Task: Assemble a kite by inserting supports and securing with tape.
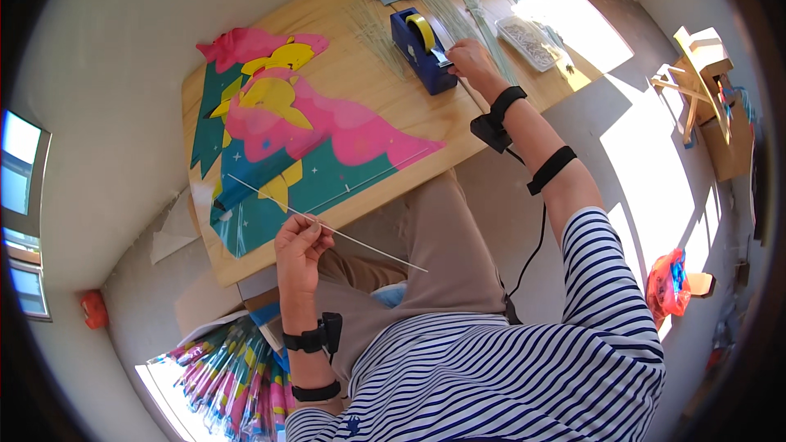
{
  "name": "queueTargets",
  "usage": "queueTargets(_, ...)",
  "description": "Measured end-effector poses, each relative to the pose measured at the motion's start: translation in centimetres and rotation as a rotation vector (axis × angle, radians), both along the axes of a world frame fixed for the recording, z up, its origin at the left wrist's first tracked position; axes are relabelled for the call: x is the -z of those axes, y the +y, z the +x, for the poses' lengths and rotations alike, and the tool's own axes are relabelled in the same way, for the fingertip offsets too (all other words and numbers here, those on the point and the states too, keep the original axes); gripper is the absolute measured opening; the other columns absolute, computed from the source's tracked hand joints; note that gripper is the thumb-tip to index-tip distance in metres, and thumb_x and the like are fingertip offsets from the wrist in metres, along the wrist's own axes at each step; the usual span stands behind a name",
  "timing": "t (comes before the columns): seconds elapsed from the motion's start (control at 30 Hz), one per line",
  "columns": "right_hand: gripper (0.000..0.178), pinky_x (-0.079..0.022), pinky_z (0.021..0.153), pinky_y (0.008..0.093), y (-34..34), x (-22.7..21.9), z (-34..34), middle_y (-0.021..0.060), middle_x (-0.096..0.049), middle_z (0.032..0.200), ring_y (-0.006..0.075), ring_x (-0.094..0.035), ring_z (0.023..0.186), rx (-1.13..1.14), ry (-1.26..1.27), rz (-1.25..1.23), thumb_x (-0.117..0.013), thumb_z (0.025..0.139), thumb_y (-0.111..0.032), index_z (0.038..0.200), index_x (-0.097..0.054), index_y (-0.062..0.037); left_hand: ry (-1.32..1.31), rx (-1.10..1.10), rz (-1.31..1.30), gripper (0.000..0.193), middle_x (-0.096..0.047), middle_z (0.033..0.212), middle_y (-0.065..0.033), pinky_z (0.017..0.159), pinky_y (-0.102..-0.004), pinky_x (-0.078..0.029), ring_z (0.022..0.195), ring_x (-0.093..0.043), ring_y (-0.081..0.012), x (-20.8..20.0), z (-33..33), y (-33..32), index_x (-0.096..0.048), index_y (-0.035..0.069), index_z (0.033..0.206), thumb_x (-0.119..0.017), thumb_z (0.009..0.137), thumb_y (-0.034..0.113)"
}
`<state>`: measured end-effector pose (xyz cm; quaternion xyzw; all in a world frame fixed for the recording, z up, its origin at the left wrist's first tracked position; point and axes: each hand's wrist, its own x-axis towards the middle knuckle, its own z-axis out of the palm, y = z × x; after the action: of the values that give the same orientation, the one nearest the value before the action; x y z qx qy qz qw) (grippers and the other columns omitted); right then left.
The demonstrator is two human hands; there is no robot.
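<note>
**Thin rod held at one spot while the other hand is away at the tape**

The wooden counter (344,57) carries a large pink, teal and yellow printed sheet (327,135) on its left part, overhanging the near edge. It looks light, and a knock from the rod could slide it off.

At the far right stands a blue tape dispenser (422,49). The right hand (468,57) is closed on its tape end; pulling sideways could drag the dispenser or tear the strip crooked.

The left hand (299,245), at the near edge, pinches a thin pale rod (327,227) that lies slantwise over the sheet's near corner. Held only at one point, it may swing, bend or slip.
</note>
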<state>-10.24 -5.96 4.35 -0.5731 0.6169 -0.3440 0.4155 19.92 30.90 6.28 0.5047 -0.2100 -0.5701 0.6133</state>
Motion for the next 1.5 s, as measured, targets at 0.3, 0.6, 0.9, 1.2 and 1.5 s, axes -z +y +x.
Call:
queueTargets(0.3, 0.019, -0.05, 0.052, 0.0309, -0.4, -0.4, 1.1, 0.0118, -0.067, 0.078, 0.0179, -0.064, 0.061, 0.035, 0.041, 0.072, -0.072, 0.082, -0.011, 0.087, -0.067, 0.0069, -0.027, 0.018, 0.028, 0.003, -0.066, 0.087, -0.0127, 0.069, -0.0297, -0.055, 0.072, -0.063, -0.0185, -0.3, -0.5, -0.6, -0.06, 0.001, 0.095, -0.061, 0.093, 0.001)
queueTargets(0.6, 0.016, -0.054, 0.072, 0.0322, 2.7, 0.2, -1.8, 0.0098, -0.066, 0.086, 0.019, -0.069, 0.083, -0.064, -0.354, 0.084, -0.067, 0.088, -0.011, 0.093, -0.063, 0.0028, -0.041, 0.1, 0.034, 0.003, -0.067, 0.085, -0.0107, 0.069, -0.028, -0.055, 0.073, -0.064, -0.0167, -1.2, -3.2, -2.7, -0.061, 0.001, 0.095, -0.059, 0.094, 0.003)
queueTargets(0.9, 0.011, -0.048, 0.087, 0.0301, 28.8, -4.2, -12.4, 0.0045, -0.066, 0.082, 0.016, -0.067, 0.088, -0.094, -0.482, 0.2, -0.064, 0.09, -0.013, 0.086, -0.064, -0.0023, -0.04, 0.439, 0.064, 0.007, -0.069, 0.082, -0.0074, 0.069, -0.0267, -0.056, 0.072, -0.066, -0.0129, 0.0, -12.3, -10.1, -0.061, 0.006, 0.088, -0.058, 0.095, 0.005)
queueTargets(1.2, 0.011, -0.049, 0.082, 0.0284, 36.6, -3.3, -15.2, 0.003, -0.063, 0.078, 0.014, -0.064, 0.079, 0.099, -0.444, 0.277, -0.063, 0.089, -0.01, 0.084, -0.064, -0.001, -0.046, 0.695, 0.097, 0.009, -0.071, 0.081, -0.0082, 0.07, -0.0275, -0.056, 0.071, -0.067, -0.0137, 2.6, -20.0, -15.5, -0.06, 0.009, 0.085, -0.059, 0.094, 0.008)
queueTargets(1.5, 0.008, -0.05, 0.07, 0.026, 37.1, -1.8, -15.8, 0.0018, -0.061, 0.075, 0.0116, -0.06, 0.068, 0.073, -0.539, 0.327, -0.063, 0.09, -0.007, 0.084, -0.064, -0.001, -0.098, 0.706, 0.147, 0.007, -0.071, 0.085, -0.0092, 0.071, -0.0279, -0.057, 0.071, -0.067, -0.0148, 2.8, -20.1, -16.4, -0.061, 0.006, 0.088, -0.058, 0.094, 0.006)
